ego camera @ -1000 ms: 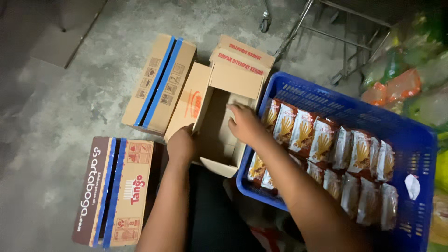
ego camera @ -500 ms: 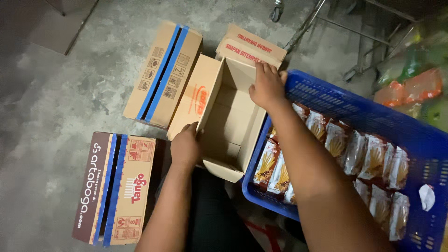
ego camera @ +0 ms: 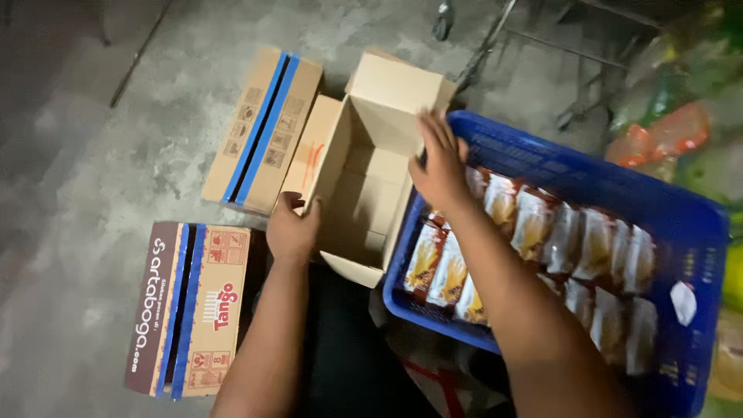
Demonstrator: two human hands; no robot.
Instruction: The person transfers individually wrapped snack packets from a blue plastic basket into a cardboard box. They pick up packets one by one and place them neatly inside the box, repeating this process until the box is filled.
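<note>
The open cardboard box sits in the upper middle of the frame on the grey concrete floor, its flaps raised and its inside bare. The left hand has its fingers curled over the box's near left wall, thumb outside, grasping that edge at the centre left of the frame. The right hand lies with fingers spread and loose on the box's right wall, just where that wall meets the rim of the blue plastic crate; it presses flat and grasps nothing. Both forearms run down to the bottom edge of the frame.

The crate fills the right half of the frame, touching the box's right side. Inside it stand rows of snack packets, clear and orange wrappers, packed upright side by side along its length.

Left of the open box, in the upper left centre, lies a sealed carton with blue tape, just beside the box's left flap. In the lower left lies a second sealed carton, brown and tan with the same blue tape, near the left forearm.

At the top of the frame the legs of a metal trolley show, blurred. At the far right edge are bagged goods in orange and green, too blurred to tell apart.
</note>
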